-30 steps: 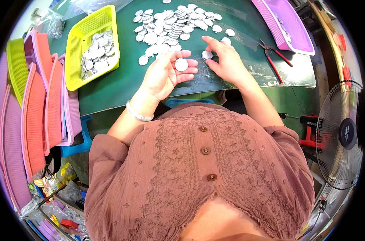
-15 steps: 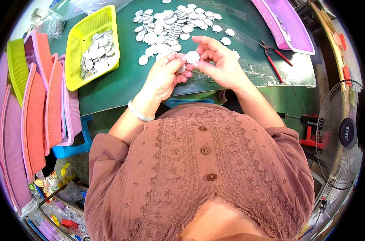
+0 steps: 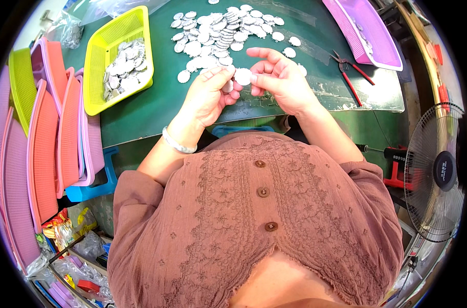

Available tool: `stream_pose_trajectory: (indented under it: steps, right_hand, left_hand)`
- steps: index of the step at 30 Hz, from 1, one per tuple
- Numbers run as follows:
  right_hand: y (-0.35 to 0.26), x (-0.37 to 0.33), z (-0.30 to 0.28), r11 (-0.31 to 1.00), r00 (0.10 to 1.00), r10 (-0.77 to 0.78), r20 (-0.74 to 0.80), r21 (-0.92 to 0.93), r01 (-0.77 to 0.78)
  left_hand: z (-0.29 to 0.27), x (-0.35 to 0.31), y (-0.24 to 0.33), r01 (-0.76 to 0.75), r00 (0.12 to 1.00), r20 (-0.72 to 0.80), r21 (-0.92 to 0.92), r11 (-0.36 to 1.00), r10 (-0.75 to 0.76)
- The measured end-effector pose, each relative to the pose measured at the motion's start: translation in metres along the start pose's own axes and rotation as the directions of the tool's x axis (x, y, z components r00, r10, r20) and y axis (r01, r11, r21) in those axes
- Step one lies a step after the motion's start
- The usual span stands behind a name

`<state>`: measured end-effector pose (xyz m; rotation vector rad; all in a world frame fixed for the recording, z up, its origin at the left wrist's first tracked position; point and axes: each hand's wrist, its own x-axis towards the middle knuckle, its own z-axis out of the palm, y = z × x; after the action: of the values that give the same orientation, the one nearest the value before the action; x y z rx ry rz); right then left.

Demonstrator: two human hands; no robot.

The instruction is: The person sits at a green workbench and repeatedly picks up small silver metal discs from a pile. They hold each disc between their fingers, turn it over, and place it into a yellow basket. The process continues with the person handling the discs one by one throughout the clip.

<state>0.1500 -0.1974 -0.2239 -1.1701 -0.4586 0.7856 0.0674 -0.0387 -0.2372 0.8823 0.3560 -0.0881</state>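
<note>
Between my two hands is a round, silvery-white disc [image 3: 242, 77] with an uneven rim. My right hand [image 3: 284, 82] pinches its right edge between thumb and a finger, the index finger raised above. My left hand [image 3: 208, 92] is closed with thumb against fingers, right at the disc's left edge; a second pale disc [image 3: 227, 86] shows in its curled fingers. Just beyond the hands, a loose pile of similar discs [image 3: 218, 36] spreads over the green tabletop [image 3: 166, 97]. Several single discs lie at the pile's right side.
A yellow-green basket [image 3: 94, 77] holding more discs stands on the left. At the far right sits a purple basket [image 3: 382, 49] with a few pieces, near red-handled pliers [image 3: 352, 77]. Stacked coloured baskets [image 3: 43, 154] line the left side; a fan [image 3: 433, 172] stands at right.
Both hands have shifted slightly; the disc between them has moved a little left and down. My right index finger is lifted farther from it.
</note>
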Motion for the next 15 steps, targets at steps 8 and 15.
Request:
stream_pose_trajectory:
  steps: [8, 15]
  right_hand:
    - [0.006, -0.001, 0.006, 0.871, 0.94, -0.34, -0.031, -0.387, 0.302]
    - [0.003, -0.002, 0.005, 0.686, 0.886, -0.46, 0.063, -0.608, 0.399]
  left_hand:
    - [0.008, -0.005, 0.001, -0.026, 1.0, -0.012, -0.028, 0.999, 0.026]
    - [0.007, -0.003, 0.0, -0.029, 0.999, 0.028, -0.132, 0.991, 0.033]
